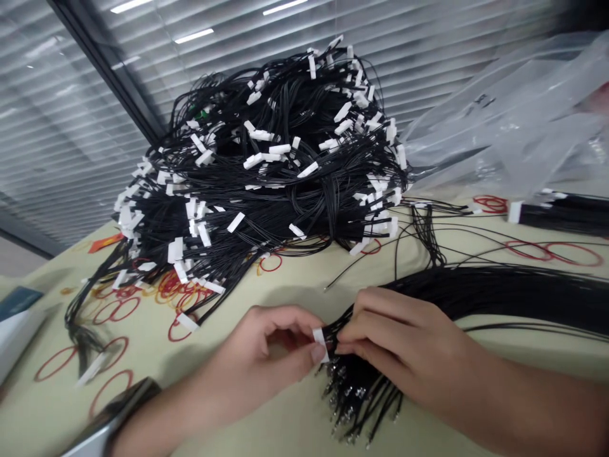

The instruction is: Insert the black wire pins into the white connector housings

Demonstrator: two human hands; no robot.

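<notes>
Between the thumb and fingers of my left hand [271, 355] is a small white connector [321, 344]. Just to its right, my right hand [404, 343] pinches black wires that run up to this connector. Below both hands, loose wire ends [354, 400] with shiny metal terminals fan out over the table. They belong to a thick bundle of black wires [514, 289] that stretches off to the right behind my right hand. My right fingertips partly hide the wires where they meet the connector.
A tall heap of black cables [266, 190] with white connectors fills the back of the table [228, 374]. Red rubber bands [111, 311] lie scattered at left. Clear plastic bags [514, 127] and another cable bundle [561, 212] are at right. Window blinds [428, 57] stand behind.
</notes>
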